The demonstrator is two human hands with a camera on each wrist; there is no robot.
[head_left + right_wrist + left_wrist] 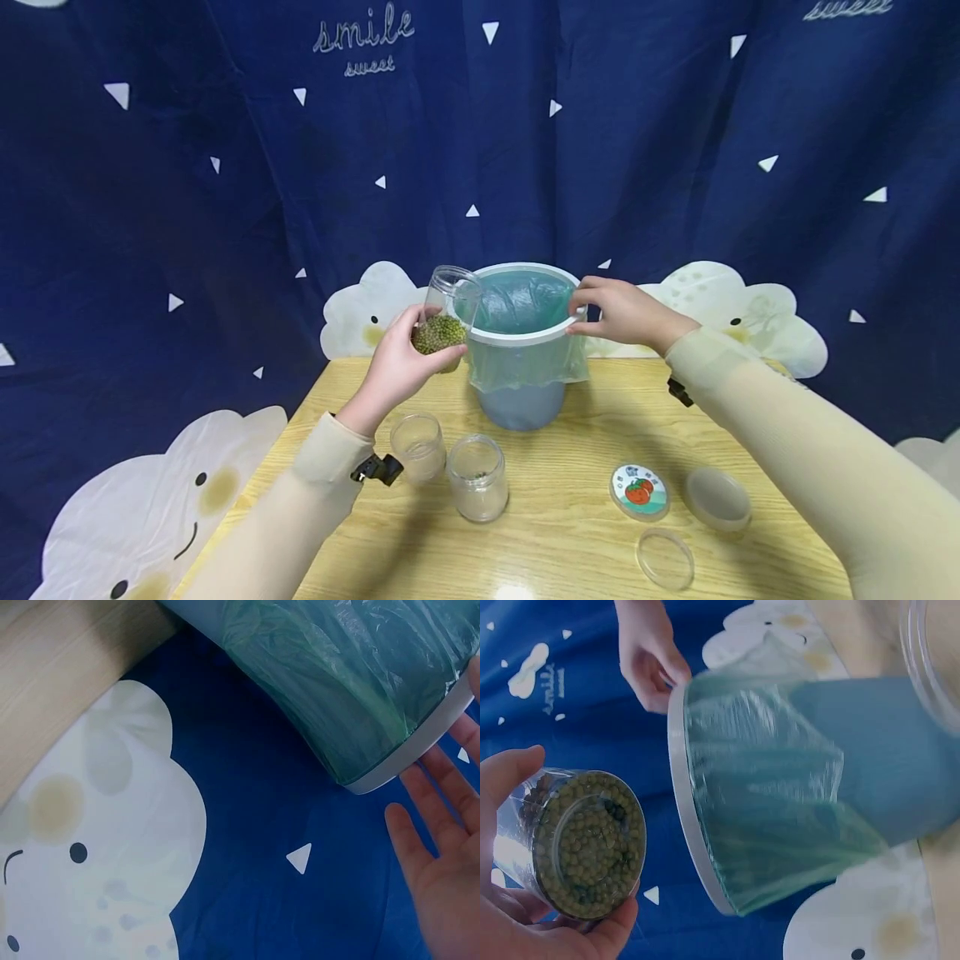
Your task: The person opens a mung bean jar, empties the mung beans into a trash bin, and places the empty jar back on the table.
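Note:
My left hand holds a clear jar round its lower part, tilted with its open mouth toward the bin. Green beans lie in the bottom of the jar, with some brown ones along its side in the left wrist view. The blue trash bin stands upright at the table's back, lined with a green plastic bag folded out under its white rim. At the right side of that rim my right hand grips it between thumb and fingers. The jar's mouth overlaps the bin's left edge in the head view.
Two open clear jars stand on the wooden table in front of the bin, one with a few green bits inside. To the right lie a lid with a tomato picture, a pale round lid and a clear ring. A blue curtain hangs behind.

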